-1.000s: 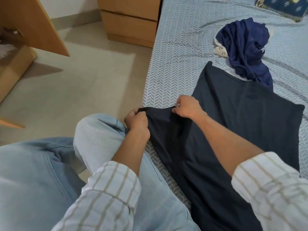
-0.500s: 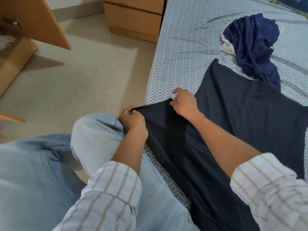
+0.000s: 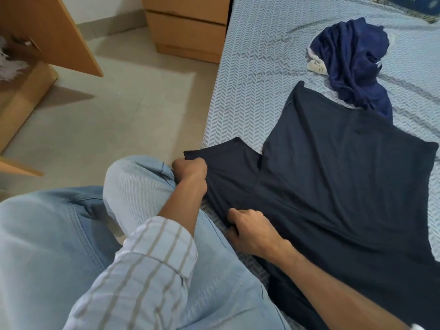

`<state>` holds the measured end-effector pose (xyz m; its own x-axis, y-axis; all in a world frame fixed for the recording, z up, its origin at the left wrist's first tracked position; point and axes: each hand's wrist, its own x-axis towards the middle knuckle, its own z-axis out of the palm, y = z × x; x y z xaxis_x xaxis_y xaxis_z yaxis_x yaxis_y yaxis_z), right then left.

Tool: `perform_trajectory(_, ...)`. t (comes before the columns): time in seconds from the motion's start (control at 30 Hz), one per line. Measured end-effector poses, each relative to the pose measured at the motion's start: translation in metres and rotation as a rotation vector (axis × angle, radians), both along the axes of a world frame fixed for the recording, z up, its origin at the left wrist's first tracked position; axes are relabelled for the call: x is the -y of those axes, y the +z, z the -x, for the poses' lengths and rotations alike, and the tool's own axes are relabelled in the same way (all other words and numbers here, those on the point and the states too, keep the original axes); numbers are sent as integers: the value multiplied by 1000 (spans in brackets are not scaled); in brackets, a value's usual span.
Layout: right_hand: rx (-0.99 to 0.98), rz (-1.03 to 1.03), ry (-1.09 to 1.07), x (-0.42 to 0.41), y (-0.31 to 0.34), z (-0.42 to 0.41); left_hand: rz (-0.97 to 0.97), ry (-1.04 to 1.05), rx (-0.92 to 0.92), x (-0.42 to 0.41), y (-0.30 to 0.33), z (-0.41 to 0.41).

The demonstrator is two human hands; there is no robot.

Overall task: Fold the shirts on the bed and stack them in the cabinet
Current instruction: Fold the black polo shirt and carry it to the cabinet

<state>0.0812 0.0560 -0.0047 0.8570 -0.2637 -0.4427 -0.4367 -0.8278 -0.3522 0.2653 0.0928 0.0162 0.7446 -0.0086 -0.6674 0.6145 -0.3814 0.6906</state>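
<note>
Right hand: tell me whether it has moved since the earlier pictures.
Yes. The right hand has left the sleeve edge beside the left hand and dropped toward the person, along the bed edge, now gripping the dark shirt lower down.

No text, label, brand, number or sign can be read anywhere in the view.

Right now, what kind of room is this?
Most likely a bedroom: a bed with a patterned sheet, shirts lying on it, and a wooden drawer unit beside it.
</note>
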Motion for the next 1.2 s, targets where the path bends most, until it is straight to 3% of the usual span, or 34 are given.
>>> perform_trajectory(0.17,-19,-200,13,7,2,-7,-65,-53,13,-4,5,2)
perform_trajectory(0.27,-24,-294,-41,29,6,-10,-287,-285,95,-2,6,10)
perform_trajectory(0.4,124,-258,-280,81,1,-12,-507,-718,591,9,1,23)
perform_trajectory(0.5,231,-139,-444,134,-1,-21,-333,-1018,808,25,-12,31)
perform_trajectory(0.63,363,-52,-693,212,-1,-39,-93,-1201,740,43,-21,44)
perform_trajectory(0.83,406,39,-843,321,-1,-84,35,-1243,651,72,-34,41)
perform_trajectory(1.0,353,34,-919,382,-12,-117,-68,-1248,550,91,-39,26)
perform_trajectory(1.2,255,91,-943,393,-18,-143,-159,-1309,482,95,-35,23)
